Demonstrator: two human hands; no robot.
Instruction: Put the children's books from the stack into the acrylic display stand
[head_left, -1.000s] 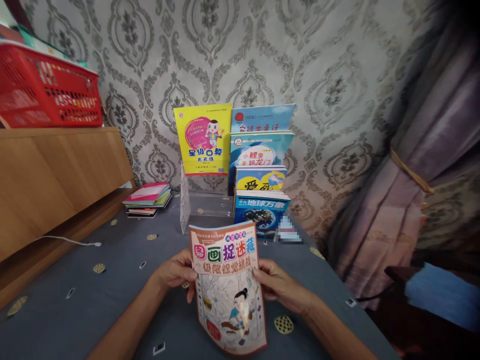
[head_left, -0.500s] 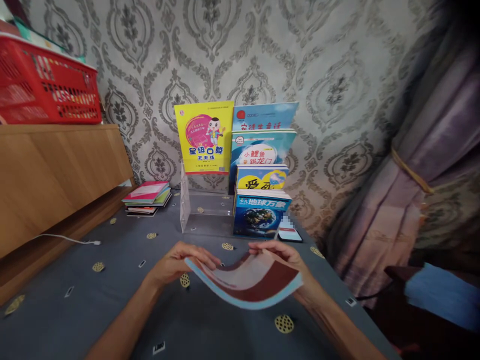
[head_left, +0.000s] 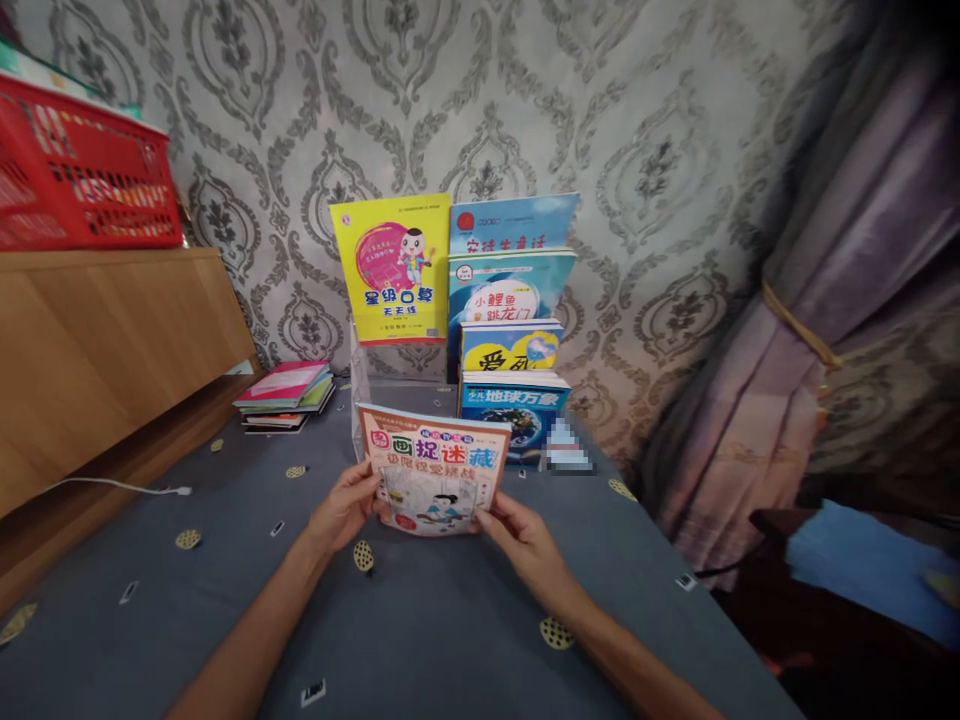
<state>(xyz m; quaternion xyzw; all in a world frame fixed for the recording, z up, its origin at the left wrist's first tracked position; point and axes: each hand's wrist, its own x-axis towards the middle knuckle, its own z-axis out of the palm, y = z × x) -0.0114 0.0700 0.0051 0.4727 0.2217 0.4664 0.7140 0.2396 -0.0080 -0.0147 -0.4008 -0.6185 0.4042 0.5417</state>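
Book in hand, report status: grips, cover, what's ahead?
Left grip, right grip: both on the book, low at its sides. Cover toward camera. Rack ahead, partly hidden behind it.

Red basket; tied curtain; blue item, probably cloth.

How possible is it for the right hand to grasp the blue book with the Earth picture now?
Probably not at once: the right hand grips the edge of the brown-bordered book, which also hides part of the Earth book in this view. With those fingers free, the uncovered part looks reachable.
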